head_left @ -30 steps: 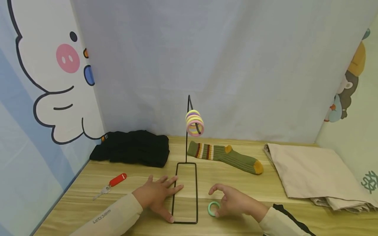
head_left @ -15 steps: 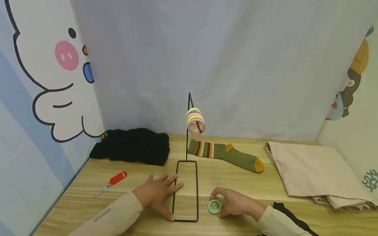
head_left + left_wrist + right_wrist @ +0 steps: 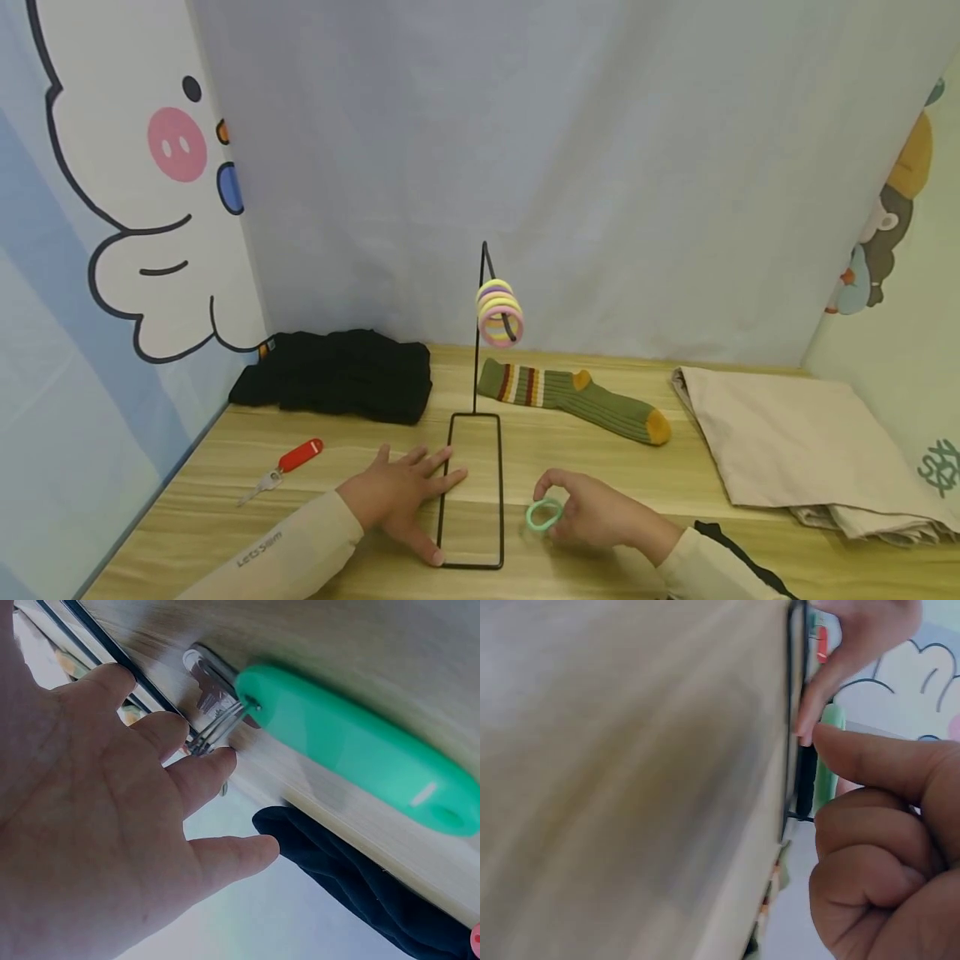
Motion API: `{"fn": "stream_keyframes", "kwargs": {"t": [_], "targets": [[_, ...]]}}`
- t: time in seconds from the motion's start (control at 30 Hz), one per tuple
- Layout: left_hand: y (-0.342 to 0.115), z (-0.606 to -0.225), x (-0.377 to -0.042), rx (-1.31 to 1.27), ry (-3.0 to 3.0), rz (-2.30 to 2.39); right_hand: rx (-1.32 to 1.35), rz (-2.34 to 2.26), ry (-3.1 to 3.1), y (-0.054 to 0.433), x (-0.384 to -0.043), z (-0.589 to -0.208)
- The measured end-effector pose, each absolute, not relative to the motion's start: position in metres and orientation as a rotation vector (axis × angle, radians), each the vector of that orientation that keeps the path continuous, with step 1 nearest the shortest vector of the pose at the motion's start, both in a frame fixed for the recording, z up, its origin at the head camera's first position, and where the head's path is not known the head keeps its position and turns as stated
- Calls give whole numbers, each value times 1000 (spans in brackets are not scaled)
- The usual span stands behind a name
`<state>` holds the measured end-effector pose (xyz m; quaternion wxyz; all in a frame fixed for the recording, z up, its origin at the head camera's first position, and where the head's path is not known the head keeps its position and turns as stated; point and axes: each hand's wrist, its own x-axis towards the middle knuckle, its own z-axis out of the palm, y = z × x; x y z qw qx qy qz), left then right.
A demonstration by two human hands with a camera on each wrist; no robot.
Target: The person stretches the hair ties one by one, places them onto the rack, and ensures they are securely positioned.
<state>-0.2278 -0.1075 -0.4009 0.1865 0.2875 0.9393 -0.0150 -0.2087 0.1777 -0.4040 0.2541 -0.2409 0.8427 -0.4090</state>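
My right hand [image 3: 600,510] pinches a mint-green ring [image 3: 528,516] between thumb and forefinger, close over the wooden table; the ring is tilted. In the right wrist view the ring [image 3: 826,776] shows just past the fingers. My left hand [image 3: 401,498] lies with spread fingers across the left side of a black wire stand's base [image 3: 500,483]. From the stand's upper arm hang several pastel rings [image 3: 482,327], pink at the front. A green tag [image 3: 352,742] with a metal ring fills much of the left wrist view beside the left fingers.
A key with a red tag [image 3: 300,455] lies left of the left hand. Folded black cloth [image 3: 337,375], a striped green sock [image 3: 600,407] and folded beige cloth [image 3: 795,442] line the back. Something black [image 3: 742,554] lies by the right forearm.
The right forefinger and thumb have closed on the green ring, which has tipped from lying flat and lifted slightly. The left hand has stayed on the stand's base.
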Motion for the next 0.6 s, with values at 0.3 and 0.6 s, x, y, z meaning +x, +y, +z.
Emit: {"fn": "stream_keyframes", "kwargs": {"t": [0.3, 0.6], "targets": [[-108, -402, -229, 807, 2644, -53, -652, -1114, 2332, 175, -210, -379], [-108, -403, -229, 808, 2646, -45, -762, -1118, 2379, 168, -209, -343]]}}
